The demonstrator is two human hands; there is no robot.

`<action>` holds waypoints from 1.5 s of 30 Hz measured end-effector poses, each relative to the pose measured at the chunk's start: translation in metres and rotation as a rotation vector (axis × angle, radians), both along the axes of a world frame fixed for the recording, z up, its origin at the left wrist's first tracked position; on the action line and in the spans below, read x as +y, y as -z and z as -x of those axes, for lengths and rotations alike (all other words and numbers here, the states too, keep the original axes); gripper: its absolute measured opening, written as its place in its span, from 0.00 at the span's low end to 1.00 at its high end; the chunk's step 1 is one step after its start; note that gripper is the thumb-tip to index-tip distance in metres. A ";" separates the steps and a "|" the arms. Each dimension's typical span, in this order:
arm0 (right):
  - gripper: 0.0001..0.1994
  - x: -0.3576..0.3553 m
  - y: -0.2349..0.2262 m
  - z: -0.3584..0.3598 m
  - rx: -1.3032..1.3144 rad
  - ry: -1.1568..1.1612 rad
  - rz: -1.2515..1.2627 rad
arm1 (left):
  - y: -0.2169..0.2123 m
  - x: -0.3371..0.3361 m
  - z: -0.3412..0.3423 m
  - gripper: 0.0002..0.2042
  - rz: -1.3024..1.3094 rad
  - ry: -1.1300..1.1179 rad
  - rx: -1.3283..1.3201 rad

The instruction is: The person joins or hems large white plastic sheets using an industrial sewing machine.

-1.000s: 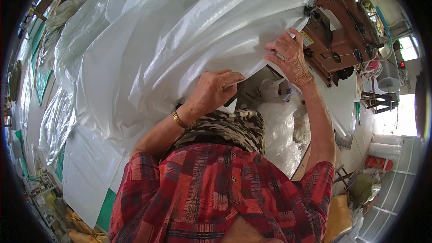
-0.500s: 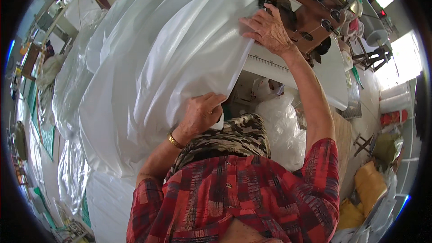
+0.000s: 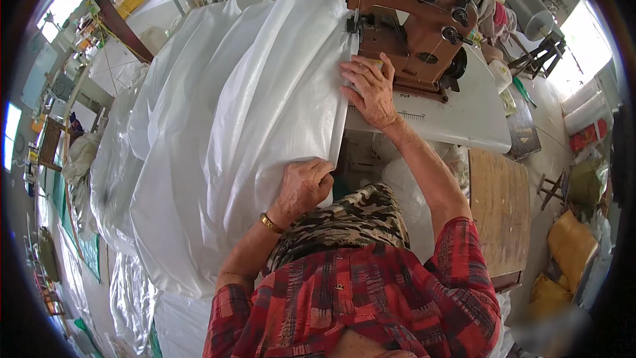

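The left hand (image 3: 303,185) is closed in a grip on the near edge of a large white woven plastic sheet (image 3: 245,126), fingers curled over the hem where it hangs down off the bench (image 3: 464,122). A gold bracelet (image 3: 270,223) sits on that wrist. The right hand (image 3: 371,89) lies flat and spread on the same edge farther up, palm down, pressing the fabric against the bench top; it clasps nothing, the fingers stretched toward the needle area of a brown sewing machine (image 3: 411,20). Between the two hands the hem of the sheet runs in a nearly straight line, taut, from the lower fist up to the machine's foot.

The sheet itself billows out to the person's left in broad, glossy folds, covering most of the left half of the view and spilling down past the bench toward the floor. The sewing machine stands on the white bench, just beyond the right hand's fingertips. To the right of the bench stands a wooden board (image 3: 500,212), and beyond it yellow sacks (image 3: 570,245) lie on the floor. The person wears a red plaid shirt (image 3: 351,305) with a camouflage-patterned cloth (image 3: 351,225) over the chest.
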State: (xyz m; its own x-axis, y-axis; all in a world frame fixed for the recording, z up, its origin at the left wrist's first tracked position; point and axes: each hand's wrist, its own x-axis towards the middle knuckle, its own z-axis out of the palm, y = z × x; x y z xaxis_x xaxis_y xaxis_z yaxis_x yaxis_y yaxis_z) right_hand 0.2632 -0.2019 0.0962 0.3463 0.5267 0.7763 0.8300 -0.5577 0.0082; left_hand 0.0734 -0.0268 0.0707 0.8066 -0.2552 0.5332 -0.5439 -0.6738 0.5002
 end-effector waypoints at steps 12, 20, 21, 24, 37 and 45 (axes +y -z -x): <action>0.13 0.002 0.000 -0.003 0.034 0.000 -0.075 | -0.030 -0.011 -0.074 0.06 -0.178 -0.101 -0.121; 0.18 0.000 0.004 -0.008 -0.017 0.015 -0.183 | -0.061 -0.032 -0.133 0.03 -0.346 -0.204 -0.180; 0.18 -0.002 0.004 -0.008 -0.014 0.016 -0.189 | -0.063 -0.034 -0.142 0.03 -0.352 -0.203 -0.177; 0.22 -0.003 0.003 -0.008 0.000 0.127 -0.239 | -0.066 -0.040 -0.167 0.04 -0.339 -0.293 -0.214; 0.14 -0.008 0.015 -0.010 0.176 -0.077 -0.351 | -0.019 -0.032 -0.072 0.29 -0.068 -0.339 -0.233; 0.23 -0.027 0.018 0.022 0.827 -0.310 -0.415 | 0.146 0.060 0.064 0.25 -0.205 -0.654 0.166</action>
